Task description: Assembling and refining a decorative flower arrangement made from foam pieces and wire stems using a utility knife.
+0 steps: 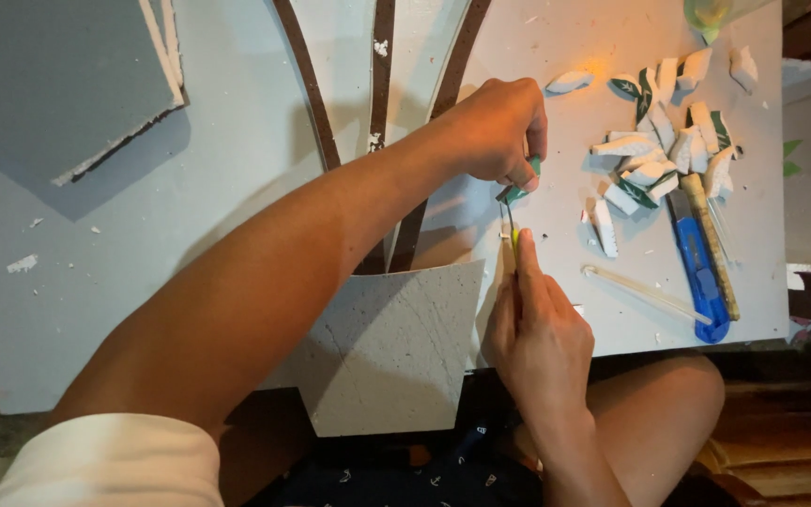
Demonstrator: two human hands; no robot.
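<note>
Trimming one small green-and-white piece [516,191]: left hand [499,127] pinches it, right hand [537,333] just below grips a thin yellow blade [513,235] against it. Pile of cut pieces [664,141] lies right of both hands; judging by that, well along.

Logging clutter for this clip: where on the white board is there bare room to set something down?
The bare patch is the left part of the board, bordered by the grey sheet above and the brown strips to the right. The right side is crowded: foam pieces, blue cutter and both hands, left hand and right hand.
</note>
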